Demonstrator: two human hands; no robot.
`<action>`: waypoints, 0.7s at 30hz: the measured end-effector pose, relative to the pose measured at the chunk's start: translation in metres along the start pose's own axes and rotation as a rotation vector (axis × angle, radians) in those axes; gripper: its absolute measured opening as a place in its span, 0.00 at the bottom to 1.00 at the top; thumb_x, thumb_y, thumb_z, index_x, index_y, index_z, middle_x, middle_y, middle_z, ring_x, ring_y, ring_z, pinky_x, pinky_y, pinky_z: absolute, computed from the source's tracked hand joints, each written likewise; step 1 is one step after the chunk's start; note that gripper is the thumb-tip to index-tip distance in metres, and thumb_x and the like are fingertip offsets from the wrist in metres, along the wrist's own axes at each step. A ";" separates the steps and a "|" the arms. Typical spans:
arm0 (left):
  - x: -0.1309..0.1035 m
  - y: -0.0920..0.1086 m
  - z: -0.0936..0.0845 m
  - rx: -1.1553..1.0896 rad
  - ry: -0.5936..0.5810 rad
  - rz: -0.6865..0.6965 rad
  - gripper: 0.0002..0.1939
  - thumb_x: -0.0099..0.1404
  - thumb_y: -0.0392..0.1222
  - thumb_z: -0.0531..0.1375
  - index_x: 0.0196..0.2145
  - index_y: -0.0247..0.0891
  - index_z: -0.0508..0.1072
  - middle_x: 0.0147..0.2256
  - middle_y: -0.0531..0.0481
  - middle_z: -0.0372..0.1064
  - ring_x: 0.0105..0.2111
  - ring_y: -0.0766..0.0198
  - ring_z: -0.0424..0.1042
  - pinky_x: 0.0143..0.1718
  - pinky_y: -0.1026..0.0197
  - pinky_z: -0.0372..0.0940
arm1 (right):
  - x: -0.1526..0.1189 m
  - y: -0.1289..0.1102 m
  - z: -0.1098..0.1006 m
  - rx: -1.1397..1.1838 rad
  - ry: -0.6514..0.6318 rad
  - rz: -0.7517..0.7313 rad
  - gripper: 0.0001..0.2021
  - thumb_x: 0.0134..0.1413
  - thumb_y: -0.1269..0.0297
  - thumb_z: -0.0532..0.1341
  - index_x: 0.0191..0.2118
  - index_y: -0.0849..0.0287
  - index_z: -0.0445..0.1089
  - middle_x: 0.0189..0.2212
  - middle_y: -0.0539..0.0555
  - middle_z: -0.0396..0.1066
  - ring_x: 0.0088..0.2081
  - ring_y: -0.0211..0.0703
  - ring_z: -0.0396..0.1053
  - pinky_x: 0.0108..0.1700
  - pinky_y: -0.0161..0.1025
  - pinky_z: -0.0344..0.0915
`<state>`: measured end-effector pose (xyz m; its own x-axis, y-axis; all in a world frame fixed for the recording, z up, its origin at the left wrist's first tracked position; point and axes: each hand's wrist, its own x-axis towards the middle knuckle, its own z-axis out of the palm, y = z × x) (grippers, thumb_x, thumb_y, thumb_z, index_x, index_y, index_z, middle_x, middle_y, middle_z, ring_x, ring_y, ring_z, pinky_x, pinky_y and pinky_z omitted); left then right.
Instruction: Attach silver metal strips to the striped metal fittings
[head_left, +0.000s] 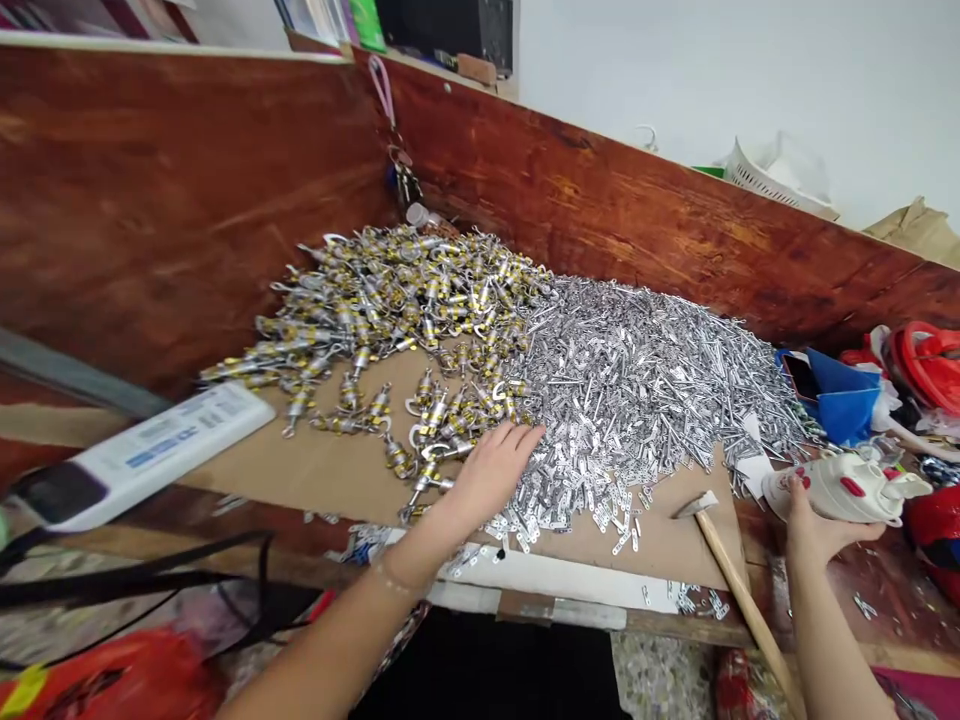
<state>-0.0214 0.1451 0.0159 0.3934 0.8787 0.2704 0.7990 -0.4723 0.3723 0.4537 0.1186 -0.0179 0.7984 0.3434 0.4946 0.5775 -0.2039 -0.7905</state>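
Observation:
My left hand lies palm down, fingers stretched out, at the border between two heaps; whether anything is under its palm is hidden. To its left and behind is a heap of silver-and-yellow metal hook fittings. On its right spreads a pile of small flat metal links and pins. At the far right, my right hand is wrapped round a white water bottle with red details, tilted on its side. A hammer with a wooden handle lies between my hands, nearer the right one.
Reddish wooden boards wall the bench at the back and left. A long white box lies at the left. Brown cardboard is under the heaps. A blue holder and red items crowd the right end.

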 end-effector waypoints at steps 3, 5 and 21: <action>0.011 -0.007 0.004 0.008 0.020 0.049 0.24 0.54 0.20 0.45 0.42 0.35 0.70 0.35 0.44 0.70 0.39 0.56 0.66 0.41 0.53 0.62 | -0.014 -0.018 -0.018 -0.116 0.101 0.127 0.59 0.20 0.54 0.72 0.59 0.69 0.39 0.57 0.78 0.42 0.59 0.66 0.45 0.60 0.57 0.42; 0.011 -0.008 -0.005 0.000 0.056 0.070 0.20 0.57 0.23 0.47 0.41 0.37 0.70 0.35 0.44 0.69 0.38 0.56 0.65 0.40 0.54 0.62 | -0.037 -0.045 -0.023 -0.161 0.168 0.014 0.51 0.31 0.54 0.69 0.58 0.72 0.43 0.55 0.77 0.45 0.58 0.66 0.46 0.59 0.62 0.42; -0.107 0.025 -0.038 -0.758 0.147 -0.385 0.12 0.57 0.51 0.59 0.31 0.41 0.77 0.30 0.50 0.70 0.26 0.66 0.70 0.25 0.67 0.68 | -0.211 -0.199 0.116 -0.105 -1.340 -1.130 0.26 0.62 0.58 0.47 0.61 0.65 0.50 0.63 0.60 0.45 0.64 0.50 0.40 0.63 0.50 0.42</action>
<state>-0.0608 0.0365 0.0302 0.0528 0.9939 0.0968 0.3251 -0.1088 0.9394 0.1508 0.1934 -0.0071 -0.6137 0.7854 0.0808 0.7506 0.6121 -0.2487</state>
